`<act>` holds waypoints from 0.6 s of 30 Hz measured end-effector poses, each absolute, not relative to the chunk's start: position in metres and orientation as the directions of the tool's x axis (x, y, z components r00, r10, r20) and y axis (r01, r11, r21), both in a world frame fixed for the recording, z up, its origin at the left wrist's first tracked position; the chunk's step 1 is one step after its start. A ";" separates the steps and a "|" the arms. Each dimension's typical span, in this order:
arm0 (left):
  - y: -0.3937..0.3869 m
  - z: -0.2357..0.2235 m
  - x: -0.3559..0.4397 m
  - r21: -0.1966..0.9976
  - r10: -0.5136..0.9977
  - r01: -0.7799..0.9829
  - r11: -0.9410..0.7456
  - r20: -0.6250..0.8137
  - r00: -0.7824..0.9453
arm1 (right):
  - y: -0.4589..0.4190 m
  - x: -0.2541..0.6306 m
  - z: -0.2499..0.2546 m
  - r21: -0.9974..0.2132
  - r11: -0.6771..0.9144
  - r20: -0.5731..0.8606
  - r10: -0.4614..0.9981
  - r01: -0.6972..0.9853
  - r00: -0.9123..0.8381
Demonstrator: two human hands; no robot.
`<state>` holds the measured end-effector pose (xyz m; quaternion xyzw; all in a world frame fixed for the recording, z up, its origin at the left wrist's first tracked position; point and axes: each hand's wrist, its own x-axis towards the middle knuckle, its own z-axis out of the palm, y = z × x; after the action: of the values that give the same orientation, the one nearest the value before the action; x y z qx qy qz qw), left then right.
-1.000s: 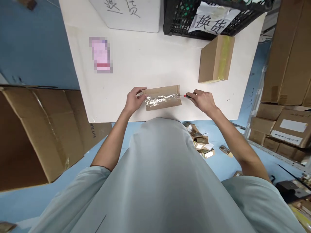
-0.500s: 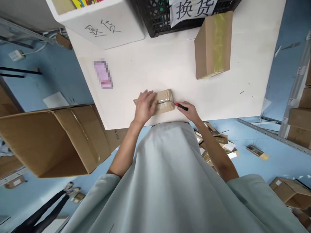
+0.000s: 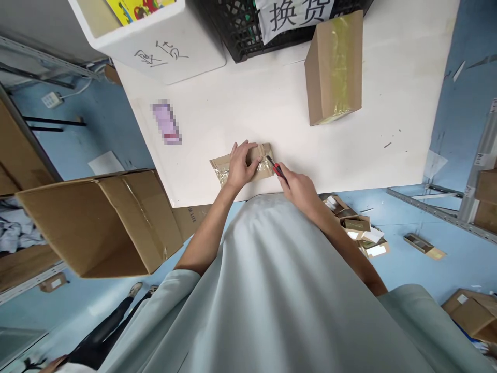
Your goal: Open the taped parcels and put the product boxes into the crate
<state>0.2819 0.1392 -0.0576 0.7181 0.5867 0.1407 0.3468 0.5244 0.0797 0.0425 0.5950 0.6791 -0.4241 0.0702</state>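
A small tape-covered cardboard box (image 3: 221,165) lies on the white table near its front edge. My left hand (image 3: 241,166) reaches over the middle of it, thumb and fingers gripping and pressing it down, so part of the box is hidden. In my right hand (image 3: 302,189) is a red and black utility knife (image 3: 278,170), fingers closed round its handle. The knife's tip meets the taped right end of the box. How deep the blade goes cannot be made out.
A taller taped carton (image 3: 334,72) stands at the back right beside a black crate (image 3: 248,49) with a paper sign. A white foam bin (image 3: 171,57) is back left, near a pixelated pink item (image 3: 166,123). A big open carton (image 3: 128,223) stands left; someone's legs (image 3: 104,321) show below.
My left hand has moved from the box's left end onto its middle. The knife has gone from level at the right end to a steeper slant there. The view has shifted.
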 end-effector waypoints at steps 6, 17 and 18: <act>0.140 -0.058 0.284 0.685 0.939 0.726 -0.054 -0.212 0.270 | 0.086 0.495 0.055 -0.380 -0.097 -0.700 0.681 0.920 -0.218; 0.143 -0.069 0.276 0.724 0.929 0.684 -0.088 -0.187 0.318 | 0.091 0.479 0.056 -0.313 -0.139 -0.710 0.691 0.940 -0.134; 0.143 -0.070 0.275 0.729 0.928 0.678 -0.093 -0.184 0.324 | 0.087 0.477 0.058 -0.303 -0.152 -0.720 0.683 0.941 -0.122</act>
<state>0.2751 0.1435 -0.0698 0.7206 0.5573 0.1649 0.3782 0.4773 0.0870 0.0584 0.6428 0.6314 -0.4032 0.1600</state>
